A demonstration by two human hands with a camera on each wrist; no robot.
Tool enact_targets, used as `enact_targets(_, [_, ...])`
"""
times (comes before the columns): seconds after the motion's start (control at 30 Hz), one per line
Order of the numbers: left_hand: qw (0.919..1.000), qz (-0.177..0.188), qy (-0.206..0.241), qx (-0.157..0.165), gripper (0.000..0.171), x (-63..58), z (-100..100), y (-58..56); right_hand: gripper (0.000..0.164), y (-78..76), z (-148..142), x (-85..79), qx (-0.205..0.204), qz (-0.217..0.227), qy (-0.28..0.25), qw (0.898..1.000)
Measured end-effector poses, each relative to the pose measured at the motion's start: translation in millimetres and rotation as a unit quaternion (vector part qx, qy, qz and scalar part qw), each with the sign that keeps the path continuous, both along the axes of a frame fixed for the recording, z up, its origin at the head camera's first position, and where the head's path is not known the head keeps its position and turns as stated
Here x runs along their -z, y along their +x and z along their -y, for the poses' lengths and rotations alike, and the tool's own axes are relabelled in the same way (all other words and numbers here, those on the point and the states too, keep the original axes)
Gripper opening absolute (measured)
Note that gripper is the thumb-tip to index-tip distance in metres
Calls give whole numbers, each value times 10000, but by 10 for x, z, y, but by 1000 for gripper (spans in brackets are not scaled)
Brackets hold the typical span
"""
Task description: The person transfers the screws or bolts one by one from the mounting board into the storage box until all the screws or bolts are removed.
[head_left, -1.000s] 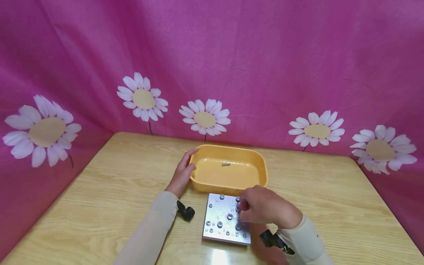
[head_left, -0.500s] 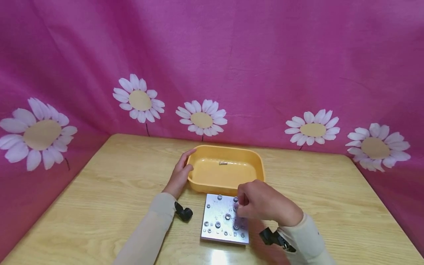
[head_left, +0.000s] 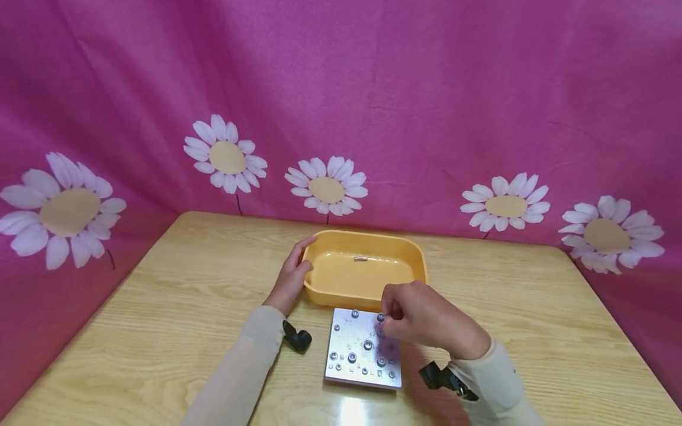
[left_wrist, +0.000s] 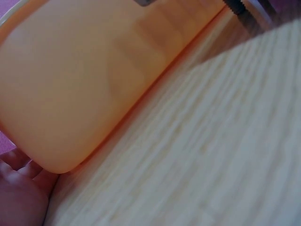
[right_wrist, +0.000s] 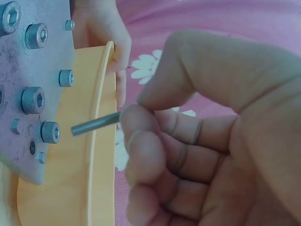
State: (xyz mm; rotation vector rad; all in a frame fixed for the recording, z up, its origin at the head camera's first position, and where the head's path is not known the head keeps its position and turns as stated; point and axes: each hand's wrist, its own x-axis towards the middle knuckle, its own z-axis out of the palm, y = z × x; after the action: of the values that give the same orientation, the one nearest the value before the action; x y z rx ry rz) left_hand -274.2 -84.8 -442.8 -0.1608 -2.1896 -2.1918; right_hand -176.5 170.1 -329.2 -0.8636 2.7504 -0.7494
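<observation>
My left hand (head_left: 290, 279) grips the left end of a yellow plastic tub (head_left: 357, 280), its thumb at the rim. In front of the tub lies a square metal plate (head_left: 347, 343) with several socket-head screws standing in it. Above the plate's right side, my right hand (head_left: 433, 322) pinches a thin metal hex key (right_wrist: 96, 124) between thumb and forefinger. In the right wrist view the key's tip points toward a socket-head screw (right_wrist: 50, 132), with a gap visible between them. The rest of the key is hidden in the hand.
A loose screw (head_left: 360, 258) lies inside the tub near its far wall. The wooden table (head_left: 202, 296) carries both tub and plate. Behind it hangs a pink cloth (head_left: 405, 106) printed with daisies.
My right hand has risen slightly from the plate, its pinch kept. The left hand stays on the tub. The whole head view has shifted a little.
</observation>
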Motion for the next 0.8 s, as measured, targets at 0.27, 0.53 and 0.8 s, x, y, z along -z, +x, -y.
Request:
enact_targets(0.27, [10000, -17, -78, -45, 61, 4, -5, -26, 12, -24, 1, 2, 51, -406, -212, 9989])
enact_targets(0.53, [10000, 45, 65, -7, 62, -9, 1, -24, 16, -38, 17, -10, 194, -1119, -332, 9930])
enact_targets(0.8, [9999, 127, 36, -81, 61, 1, -7, -25, 13, -73, 30, 24, 557, -1340, -447, 9884])
